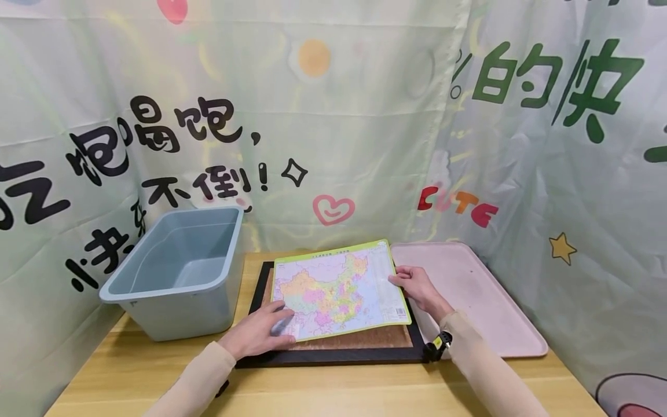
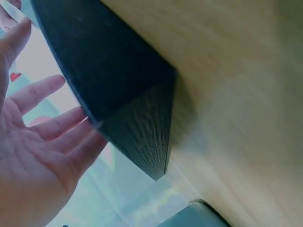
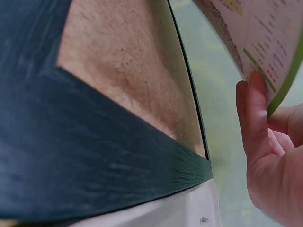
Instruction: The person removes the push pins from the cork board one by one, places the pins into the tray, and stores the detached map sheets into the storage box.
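A thin map sheet (image 1: 325,289) with a green border lies tilted over a black-framed board (image 1: 333,357) with a brown panel. My right hand (image 1: 419,285) pinches the map's right edge, which the right wrist view shows raised off the board. In that view the map's printed underside (image 3: 272,42) faces the fingers. Near the map's lower left corner is my left hand (image 1: 259,331), its fingers spread and fairly straight. The left wrist view has the left palm (image 2: 42,146) beside the frame's dark corner (image 2: 137,118); whether the fingertips touch the map is unclear.
A blue-grey plastic tub (image 1: 172,295) stands on the left of the wooden table (image 1: 323,394). On the right lies a pale pink tray (image 1: 484,301), close against the board. Printed cloth (image 1: 354,145) hangs behind and on both sides.
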The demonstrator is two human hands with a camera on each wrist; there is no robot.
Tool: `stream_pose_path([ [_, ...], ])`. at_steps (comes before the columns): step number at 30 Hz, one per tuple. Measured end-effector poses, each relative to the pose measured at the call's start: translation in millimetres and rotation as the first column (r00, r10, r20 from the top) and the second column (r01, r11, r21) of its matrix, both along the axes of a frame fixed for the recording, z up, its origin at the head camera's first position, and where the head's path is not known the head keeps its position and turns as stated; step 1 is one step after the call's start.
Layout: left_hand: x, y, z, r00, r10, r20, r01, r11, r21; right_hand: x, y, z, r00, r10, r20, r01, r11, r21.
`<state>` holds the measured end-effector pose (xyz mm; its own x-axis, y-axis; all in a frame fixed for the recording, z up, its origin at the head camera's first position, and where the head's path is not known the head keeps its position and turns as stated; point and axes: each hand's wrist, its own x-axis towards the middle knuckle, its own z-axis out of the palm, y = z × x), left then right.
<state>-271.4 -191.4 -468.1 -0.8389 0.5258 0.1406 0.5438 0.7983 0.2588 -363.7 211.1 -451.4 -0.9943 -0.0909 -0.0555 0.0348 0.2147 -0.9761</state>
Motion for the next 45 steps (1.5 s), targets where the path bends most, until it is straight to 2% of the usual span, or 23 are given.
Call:
stream_pose_path([
  [7,-0.5,-2,-0.5,0.997,0.010,-0.077,-0.008,1.000,0.023,-1.3,0,2.4,1.000,-0.023,0.012,0.023,1.000,-0.018],
  [16,-4.1,-5,2.7,0.981,0.078,-0.179,-0.062,0.994,0.094,-2.9,-1,8.1,1.000,-0.011,-0.014,0.010,0.999,-0.048],
  [20,-5.4,-10,1.7,0.974,0.081,-0.213,-0.062,0.994,0.095,-3.9,-2,10.1,0.999,0.037,-0.026,-0.038,0.998,-0.051],
  [24,-5.9,-14,-0.3,0.964,0.092,-0.248,-0.065,0.991,0.113,-4.6,-3,13.4,0.993,0.119,-0.023,-0.120,0.991,-0.065],
  [27,-6.2,-14,1.3,0.961,0.098,-0.259,-0.068,0.990,0.122,-4.2,-3,18.1,0.990,0.139,-0.019,-0.140,0.987,-0.080],
  [33,-5.6,-12,5.5,0.956,0.108,-0.272,-0.082,0.991,0.107,-3.4,-8,23.5,0.996,0.092,-0.024,-0.093,0.991,-0.098],
  [39,-4.3,-12,5.4,0.943,0.105,-0.317,-0.082,0.993,0.084,-3.4,-15,28.3,0.998,0.045,-0.051,-0.050,0.994,-0.094],
  [45,-5.1,-12,8.2,0.912,0.085,-0.400,-0.050,0.994,0.096,-3.3,-19,36.0,0.995,-0.048,-0.085,0.042,0.996,-0.077],
])
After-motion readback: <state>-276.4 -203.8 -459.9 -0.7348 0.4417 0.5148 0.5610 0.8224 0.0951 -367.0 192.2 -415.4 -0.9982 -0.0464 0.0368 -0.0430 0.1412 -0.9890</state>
